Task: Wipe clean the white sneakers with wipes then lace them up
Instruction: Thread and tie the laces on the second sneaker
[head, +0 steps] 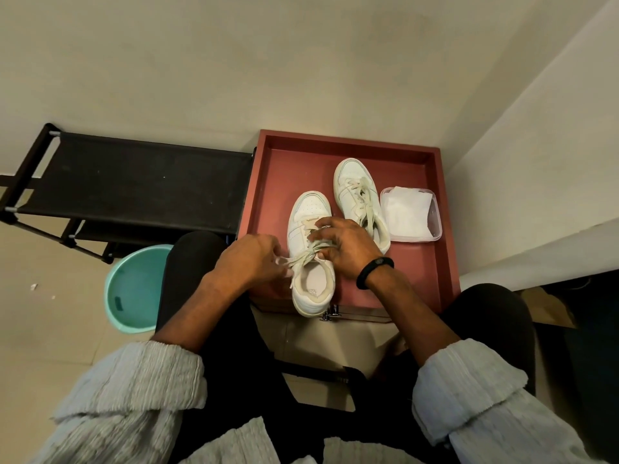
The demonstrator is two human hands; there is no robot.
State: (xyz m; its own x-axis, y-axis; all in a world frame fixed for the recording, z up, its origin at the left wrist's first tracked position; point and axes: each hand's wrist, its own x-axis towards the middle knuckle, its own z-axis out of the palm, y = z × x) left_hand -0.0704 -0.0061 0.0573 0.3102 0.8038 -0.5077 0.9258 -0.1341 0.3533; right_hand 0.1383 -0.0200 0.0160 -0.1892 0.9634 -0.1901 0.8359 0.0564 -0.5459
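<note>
Sleeves (134, 390); laces (303, 257) between left grip (249, 259), right grip (348, 249)

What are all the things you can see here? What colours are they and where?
Sneakers: two, white, on the tray; near sneaker under the hands, far sneaker behind it.
Laces: two, cream; near lace, far lace.
Tray: one, red-brown, in front of the person.
Box of wipes: one, clear with white wipes, on the tray, right of the far sneaker.
Rack: one, black, left of the tray.
Basin: one, teal, on the floor by the rack.
Wristband: one, black, right wrist.
Left hand: pinches the near lace.
Right hand: fingers grip the near lace.
</note>
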